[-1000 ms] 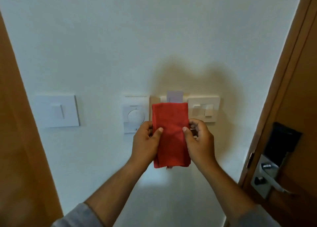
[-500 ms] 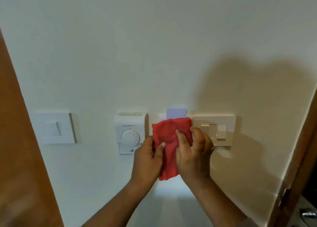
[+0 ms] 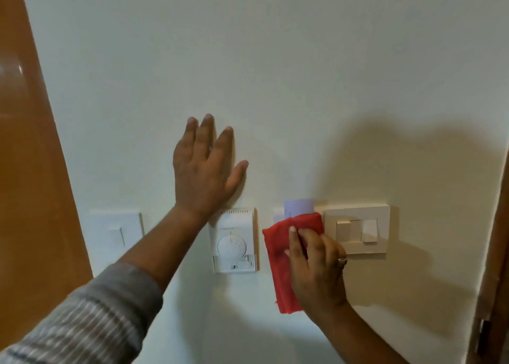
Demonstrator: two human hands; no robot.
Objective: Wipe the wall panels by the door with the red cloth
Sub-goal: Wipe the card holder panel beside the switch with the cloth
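While the left hand lies spread flat on the white wall, the right hand presses a folded red cloth.
Centre-right, cloth covers a card-slot panel beside the beige rocker switch plate.

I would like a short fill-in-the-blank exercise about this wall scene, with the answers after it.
1. The red cloth is pressed to the wall by the ____ hand.
2. The left hand lies flat on the wall above the ____.
3. The beige switch panel is to the ____ of the cloth.

Answers: right; thermostat; right
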